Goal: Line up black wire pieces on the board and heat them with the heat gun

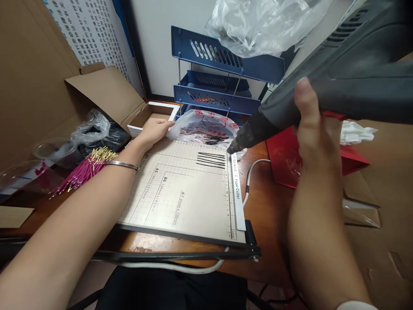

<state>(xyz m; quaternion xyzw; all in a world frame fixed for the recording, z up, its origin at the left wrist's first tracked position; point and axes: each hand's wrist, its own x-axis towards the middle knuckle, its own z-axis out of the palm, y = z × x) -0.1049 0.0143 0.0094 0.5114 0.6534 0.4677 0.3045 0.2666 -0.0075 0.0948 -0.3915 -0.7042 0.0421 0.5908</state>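
My right hand [312,116] grips a black heat gun [277,99] that slants down from the upper right. Its nozzle tip is close to the right ends of several thin black strips [211,160]. These strips lie side by side on the cream board of a paper cutter [200,202], near its ruled right edge. My left hand [157,130], with a silver bangle on the wrist, is at the board's far left corner. Its fingers are closed beside the edge of a clear plastic bag [206,122] with red print; what they pinch is hidden. More black strips lie in the bag.
Blue tiered trays [222,92] stand behind, with clear plastic [258,26] on top. An open cardboard box [129,103] and a bundle of magenta wires [84,172] are left. A red paper bag [284,159] stands right. A white cable [250,176] runs beside the cutter.
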